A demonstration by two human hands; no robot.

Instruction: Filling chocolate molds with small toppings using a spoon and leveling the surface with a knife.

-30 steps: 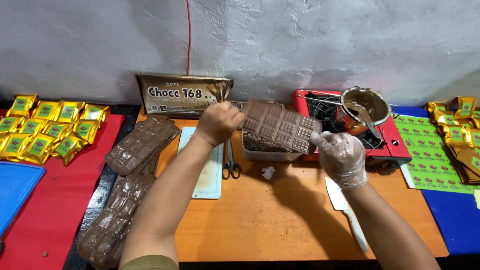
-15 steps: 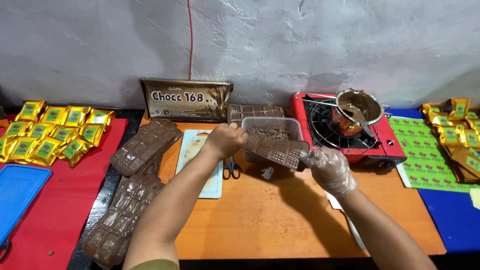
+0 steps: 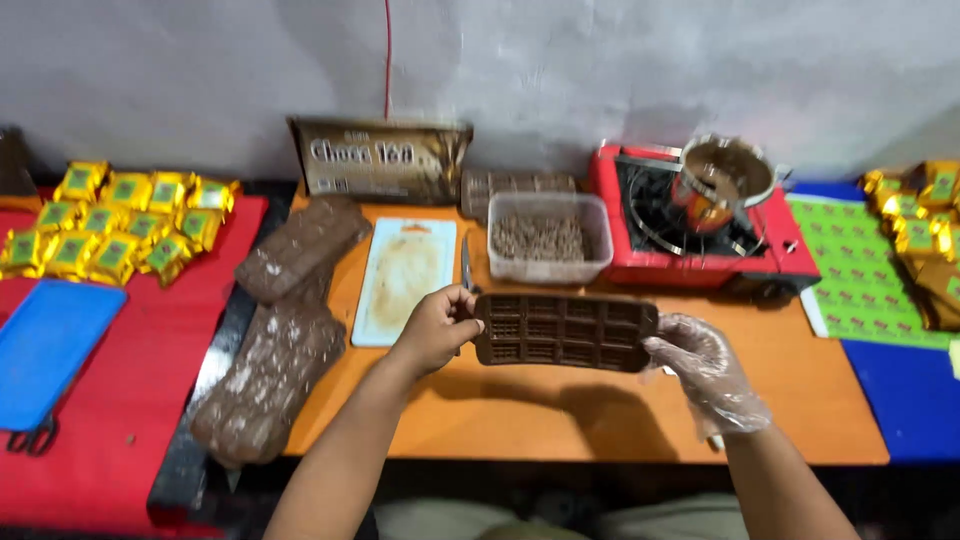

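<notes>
Brown mould (image 3: 565, 331) held level above the table's (image 3: 560, 420) front half, cavities up. Bare left hand (image 3: 435, 328) pinches its left end; gloved right hand (image 3: 705, 365) grips the right end. Tub (image 3: 549, 240) and cutting board (image 3: 405, 280) lie behind, nearer the back edge.

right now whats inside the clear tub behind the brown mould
The clear tub holds a layer of small brown chocolate pieces, spread across its bottom. Nothing covers it from above, but how deep the layer goes cannot be told. The brown mould is held in front of it, apart.
</notes>
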